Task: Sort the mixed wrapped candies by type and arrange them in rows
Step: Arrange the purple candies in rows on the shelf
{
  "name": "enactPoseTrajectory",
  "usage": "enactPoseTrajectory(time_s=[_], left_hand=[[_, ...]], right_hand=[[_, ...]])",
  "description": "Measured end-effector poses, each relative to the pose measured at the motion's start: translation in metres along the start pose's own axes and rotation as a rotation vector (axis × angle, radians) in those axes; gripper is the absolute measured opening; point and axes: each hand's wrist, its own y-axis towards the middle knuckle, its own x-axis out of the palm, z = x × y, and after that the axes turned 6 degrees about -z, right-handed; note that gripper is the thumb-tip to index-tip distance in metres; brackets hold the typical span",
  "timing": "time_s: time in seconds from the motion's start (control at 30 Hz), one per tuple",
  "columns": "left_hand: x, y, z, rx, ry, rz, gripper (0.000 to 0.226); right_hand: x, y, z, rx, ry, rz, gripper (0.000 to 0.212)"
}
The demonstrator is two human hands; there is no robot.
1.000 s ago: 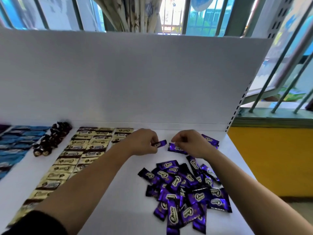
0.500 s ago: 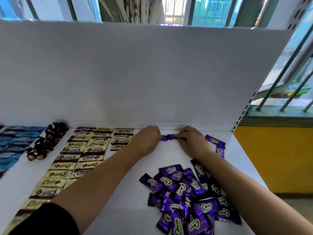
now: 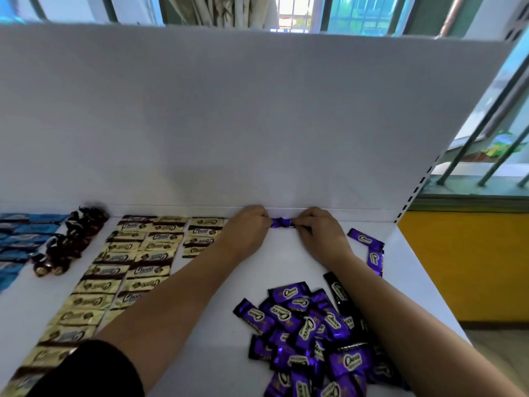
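At the moment of inspection, the left hand [image 3: 246, 227] and the right hand [image 3: 320, 233] met at the far edge of the white surface [image 3: 286, 262], hard against the foot of the upright back panel [image 3: 257, 124]. Between them lay one purple candy [image 3: 281, 223], set crosswise and touching or nearly touching the panel. Each hand had its fingers curled in on one end of the wrapper, gripping it by the crimped tails. That two-handed hold most likely served to square the piece against the panel, so that it could head a new row. To the left, the gold candies [image 3: 128, 267] were laid in tidy columns running from the panel toward the person, which suggests the same method was in use. Beyond them stood a loose cluster of dark twist-wrapped candies [image 3: 68, 242], and at the left margin the blue candies [image 3: 20, 239], also laid flat side by side. The purple pile [image 3: 315, 333] sat heaped and overlapping near the right forearm – within easy reach, evidently the stock to be drawn from next. The two stray purple candies [image 3: 365, 239] lay apart near the right edge, unaligned. In my judgement the purple type was barely begun – one piece placed, the bulk unsorted.
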Motion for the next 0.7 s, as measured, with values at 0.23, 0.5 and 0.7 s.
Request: enactPoseTrajectory(time_s=[0.23,0.5,0.7], left_hand=[[-0.004,-0.001,0.005,-0.059,-0.03,-0.067,0.026],[-0.009,-0.013,0.049,0.05,-0.122,-0.182,0.033],[-0.009,0.009,0.115,0.221,-0.144,-0.422,0.037]], right_hand=[[-0.023,-0.004,-0.004,0.116,0.11,-0.17,0.032],[-0.084,-0.038,0.061,0.511,-0.054,-0.159,0.033],[-0.097,-0.063,0.069,0.594,0.017,-0.153,0.016]])
